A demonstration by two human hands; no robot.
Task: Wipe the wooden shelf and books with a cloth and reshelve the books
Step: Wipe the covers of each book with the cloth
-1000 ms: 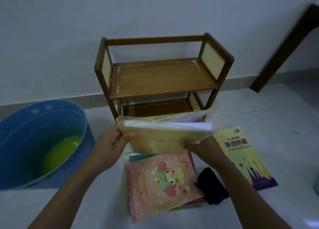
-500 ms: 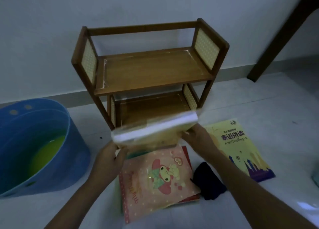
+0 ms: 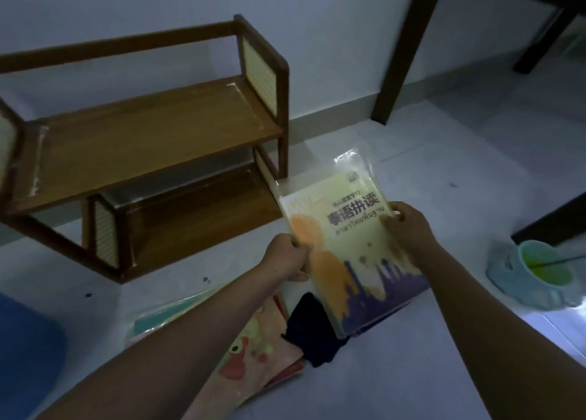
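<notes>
A two-tier wooden shelf (image 3: 152,140) with woven side panels stands bare against the wall at left. Both my hands hold a yellow book (image 3: 348,242) in a clear plastic sleeve, low over the floor to the shelf's right; my left hand (image 3: 287,258) grips its left edge and my right hand (image 3: 409,226) its right edge. A dark cloth (image 3: 312,331) lies crumpled on the floor under the book's near corner. A pink cartoon-cover book (image 3: 250,359) tops a small stack on the floor, partly hidden by my left forearm.
The edge of a blue tub (image 3: 22,353) shows at far left. A pale blue container (image 3: 536,270) holding green liquid sits at right. Dark furniture legs (image 3: 406,58) stand against the wall behind.
The view has swung right. The sleeved book, held edge-on in front of the shelf before, now lies cover-up to the shelf's right, where a yellow book lay. Both hands still grip it.
</notes>
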